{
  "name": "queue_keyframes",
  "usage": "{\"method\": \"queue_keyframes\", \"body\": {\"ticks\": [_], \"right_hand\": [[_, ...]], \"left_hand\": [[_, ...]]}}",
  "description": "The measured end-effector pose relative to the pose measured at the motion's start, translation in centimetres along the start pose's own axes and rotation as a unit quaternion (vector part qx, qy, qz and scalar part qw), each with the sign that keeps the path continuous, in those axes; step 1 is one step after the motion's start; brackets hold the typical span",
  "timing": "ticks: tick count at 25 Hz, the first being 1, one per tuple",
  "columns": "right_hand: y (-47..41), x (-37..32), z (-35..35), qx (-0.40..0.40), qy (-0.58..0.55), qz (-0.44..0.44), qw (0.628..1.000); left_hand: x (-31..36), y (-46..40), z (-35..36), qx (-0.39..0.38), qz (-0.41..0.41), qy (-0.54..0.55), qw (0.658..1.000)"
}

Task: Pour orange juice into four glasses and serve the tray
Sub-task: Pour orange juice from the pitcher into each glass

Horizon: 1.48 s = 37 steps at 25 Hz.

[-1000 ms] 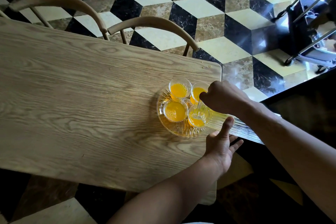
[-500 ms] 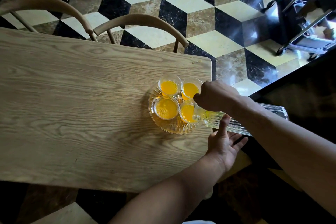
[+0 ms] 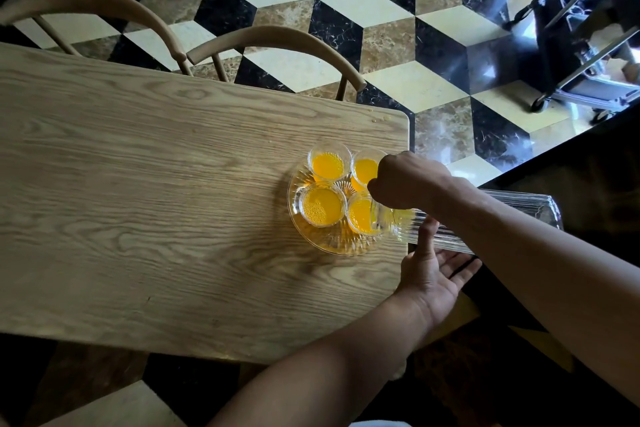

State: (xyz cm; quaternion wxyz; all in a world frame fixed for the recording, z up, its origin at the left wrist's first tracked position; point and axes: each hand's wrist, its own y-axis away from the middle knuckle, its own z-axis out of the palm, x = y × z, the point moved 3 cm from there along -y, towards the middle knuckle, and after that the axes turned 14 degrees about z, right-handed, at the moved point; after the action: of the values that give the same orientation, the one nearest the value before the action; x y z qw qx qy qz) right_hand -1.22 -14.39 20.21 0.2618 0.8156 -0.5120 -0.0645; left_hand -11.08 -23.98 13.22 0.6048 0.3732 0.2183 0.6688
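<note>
- Right now the right hand [image 3: 407,182] is curled round the neck end of a ribbed glass pitcher [image 3: 485,222], fingers closed on it, pitcher tipped nearly flat with its mouth over the near-right glass [image 3: 362,217].
- Left hand [image 3: 431,269] sits under the pitcher body, palm up, fingers straight, thumb up against the ribbed wall; supporting it, not gripping.
- Pitcher body sticks out past the tabletop's right edge; looks almost drained, only a faint yellow tint near the mouth.
- Four glasses stand in a tight two-by-two cluster on a round cut-glass tray [image 3: 311,236], all holding orange juice.
- Far-left glass [image 3: 328,166] and near-left glass [image 3: 322,206] are fully visible; far-right glass [image 3: 363,168] is partly hidden by the right hand.
- Tray sits on the wooden table [image 3: 156,201] near the right edge, closer to the far right corner than the near one.
- A few small drops [image 3: 375,118] sit at the far right corner.
- Two curved wooden chair backs [image 3: 277,42] stand along the far edge.
- Cube-pattern tile floor [image 3: 398,10] beyond; a wheeled metal cart [image 3: 581,55] at the far right.
</note>
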Motion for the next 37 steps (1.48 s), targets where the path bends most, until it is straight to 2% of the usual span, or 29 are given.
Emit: {"method": "queue_keyframes", "body": {"ticks": [15, 21, 26, 31, 37], "right_hand": [[-0.3, -2.2, 0.0, -0.013, 0.05, 0.006, 0.999], [0.0, -1.5, -0.3, -0.015, 0.002, 0.03, 0.999], [0.7, 0.5, -0.5, -0.01, -0.069, 0.063, 0.996], [2.7, 3.0, 0.0, 0.008, -0.178, 0.106, 0.978], [6.9, 6.8, 0.6, 0.028, -0.29, 0.127, 0.948]], "left_hand": [[0.4, -0.7, -0.5, -0.017, -0.005, 0.022, 1.0], [0.6, -0.8, -1.0, -0.038, -0.022, 0.015, 0.999], [0.1, -0.7, -2.2, -0.051, 0.009, -0.071, 0.996], [-0.5, -1.0, -3.3, -0.069, 0.067, -0.229, 0.969], [-1.9, -0.3, -4.4, -0.074, 0.14, -0.277, 0.947]]}}
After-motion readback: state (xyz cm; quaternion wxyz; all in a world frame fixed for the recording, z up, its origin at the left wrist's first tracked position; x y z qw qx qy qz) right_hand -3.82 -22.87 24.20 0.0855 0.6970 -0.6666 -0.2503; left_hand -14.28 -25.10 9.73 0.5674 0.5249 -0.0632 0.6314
